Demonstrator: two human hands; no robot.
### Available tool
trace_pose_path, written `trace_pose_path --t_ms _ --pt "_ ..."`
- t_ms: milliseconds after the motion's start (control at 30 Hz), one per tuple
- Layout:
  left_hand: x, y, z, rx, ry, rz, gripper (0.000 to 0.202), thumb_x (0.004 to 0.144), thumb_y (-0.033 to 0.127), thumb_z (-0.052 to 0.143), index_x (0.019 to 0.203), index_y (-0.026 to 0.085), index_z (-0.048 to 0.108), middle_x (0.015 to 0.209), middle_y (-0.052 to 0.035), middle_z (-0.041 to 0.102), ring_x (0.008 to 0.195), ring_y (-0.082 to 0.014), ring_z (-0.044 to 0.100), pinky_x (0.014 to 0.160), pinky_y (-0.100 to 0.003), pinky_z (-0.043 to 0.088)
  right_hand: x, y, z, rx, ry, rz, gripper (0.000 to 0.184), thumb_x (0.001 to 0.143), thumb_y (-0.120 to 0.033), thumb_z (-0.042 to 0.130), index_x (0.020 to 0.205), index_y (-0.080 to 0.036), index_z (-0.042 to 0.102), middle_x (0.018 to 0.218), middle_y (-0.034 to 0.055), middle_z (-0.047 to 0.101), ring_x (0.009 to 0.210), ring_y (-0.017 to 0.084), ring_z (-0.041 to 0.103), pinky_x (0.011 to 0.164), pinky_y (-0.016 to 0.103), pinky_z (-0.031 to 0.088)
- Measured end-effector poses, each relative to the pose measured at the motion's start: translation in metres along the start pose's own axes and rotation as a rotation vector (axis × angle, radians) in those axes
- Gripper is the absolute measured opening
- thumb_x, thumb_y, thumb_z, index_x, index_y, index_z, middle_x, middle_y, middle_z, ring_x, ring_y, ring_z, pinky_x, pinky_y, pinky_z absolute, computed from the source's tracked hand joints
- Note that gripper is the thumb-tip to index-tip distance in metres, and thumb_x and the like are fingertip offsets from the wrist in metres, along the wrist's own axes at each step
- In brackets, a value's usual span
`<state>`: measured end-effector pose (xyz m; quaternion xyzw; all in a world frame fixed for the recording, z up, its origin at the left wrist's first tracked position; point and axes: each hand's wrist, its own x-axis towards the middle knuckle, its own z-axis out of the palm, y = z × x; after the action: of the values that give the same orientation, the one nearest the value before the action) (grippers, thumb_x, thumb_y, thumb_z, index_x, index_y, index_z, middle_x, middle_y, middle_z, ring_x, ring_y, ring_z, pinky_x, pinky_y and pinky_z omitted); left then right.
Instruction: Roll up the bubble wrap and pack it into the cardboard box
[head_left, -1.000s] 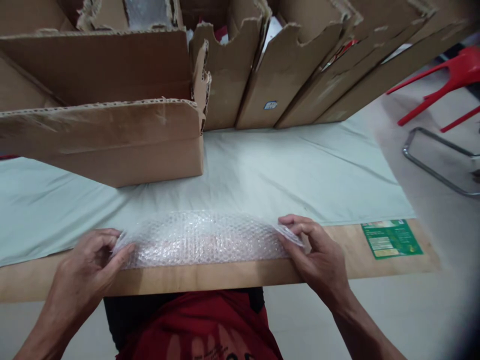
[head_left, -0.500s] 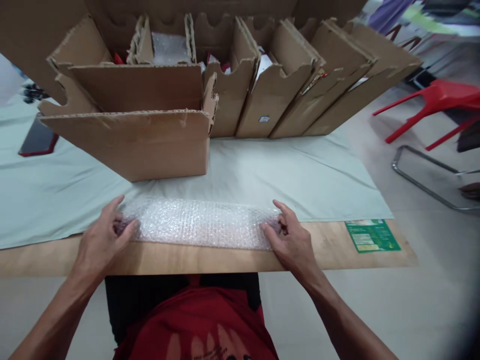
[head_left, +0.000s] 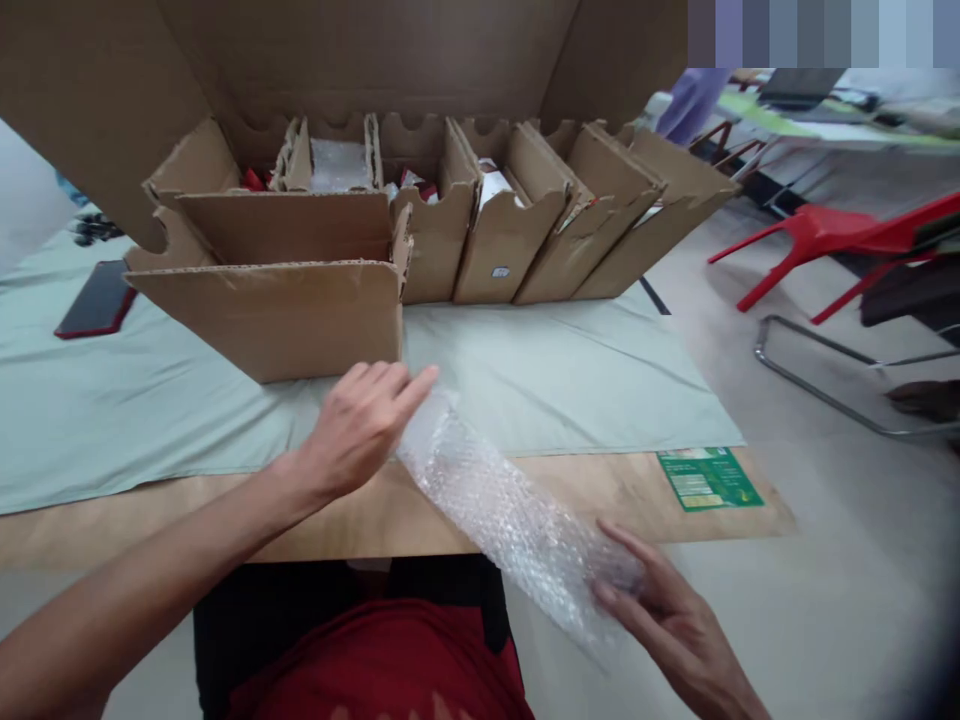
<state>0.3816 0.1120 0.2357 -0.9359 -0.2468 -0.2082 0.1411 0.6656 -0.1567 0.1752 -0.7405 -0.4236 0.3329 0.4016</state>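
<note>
A long strip of folded bubble wrap [head_left: 510,510] slants from the cloth's near edge out over the table's front edge. My left hand [head_left: 367,425] is closed on its far upper end, near the foot of the front cardboard box. At the lower right end my right hand [head_left: 667,610] grips the strip between thumb and fingers, off the table. Just beyond my left hand stands an open cardboard box [head_left: 277,320]; its inside floor is hidden.
Several upright cardboard dividers [head_left: 427,250] stand behind, some holding red and white items and bubble wrap. A dark phone-like slab [head_left: 96,300] lies left. A green card [head_left: 709,480] lies at the wooden edge. A red stool [head_left: 817,240] and metal chair frame [head_left: 825,385] stand right.
The bubble wrap has turned from lying level along the table edge to a slant. My left hand moved right and away; my right hand moved toward me and right.
</note>
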Motion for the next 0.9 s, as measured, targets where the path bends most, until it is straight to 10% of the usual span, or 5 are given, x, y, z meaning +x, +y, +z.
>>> trace_pose_path --t_ms 300,467,667,800,900 --pt "0.138 0.022 0.059 -0.044 -0.069 0.034 0.035 0.097 0.003 0.041 0.124 0.009 0.062 0.107 -0.0174 0.067 0.110 -0.0322 0.059 0.093 -0.048 0.046 -0.021 -0.001 0.050 0.241 -0.244 -0.208 0.026 0.094 -0.045 0.065 0.097 -0.026 0.082 0.087 0.0088 0.077 0.083 0.022 0.072 0.076 0.032 0.059" --pt "0.074 0.037 0.049 -0.426 -0.060 0.072 0.027 0.095 0.014 0.056 0.121 0.012 0.063 0.115 -0.0159 0.066 0.117 -0.0321 0.057 0.099 -0.052 0.047 -0.014 -0.015 0.077 0.437 -0.387 -0.236 0.027 0.094 -0.045 0.065 0.105 -0.026 0.080 0.091 0.0081 0.076 0.085 0.021 0.069 0.078 0.033 0.053" --pt "-0.034 0.056 0.006 -1.135 -0.365 0.010 0.038 0.105 0.038 0.045 0.139 0.022 0.054 0.123 -0.0102 0.069 0.120 -0.0256 0.060 0.103 -0.046 0.050 -0.002 -0.024 0.058 0.657 -0.554 -0.135 0.039 0.087 -0.054 0.071 0.112 -0.025 0.079 0.103 0.0091 0.074 0.093 0.023 0.068 0.081 0.033 0.051" --pt "-0.053 0.064 0.009 -1.187 -0.358 -0.150 0.063 0.101 0.056 0.044 0.156 0.026 0.035 0.130 -0.0119 0.068 0.125 -0.0297 0.059 0.108 -0.052 0.047 0.027 -0.046 0.058 0.838 -0.470 -0.064 0.048 0.083 -0.057 0.073 0.118 -0.024 0.075 0.097 0.0091 0.076 0.084 0.024 0.069 0.077 0.036 0.054" --pt "-0.051 0.077 0.024 -1.071 -0.231 -0.358 0.066 0.097 0.040 0.058 0.156 0.024 0.034 0.113 -0.0094 0.073 0.106 -0.0256 0.067 0.096 -0.045 0.055 0.054 -0.062 0.070 0.836 -0.311 -0.018 0.048 0.084 -0.054 0.072 0.121 -0.023 0.071 0.106 0.0124 0.076 0.094 0.027 0.070 0.074 0.037 0.055"
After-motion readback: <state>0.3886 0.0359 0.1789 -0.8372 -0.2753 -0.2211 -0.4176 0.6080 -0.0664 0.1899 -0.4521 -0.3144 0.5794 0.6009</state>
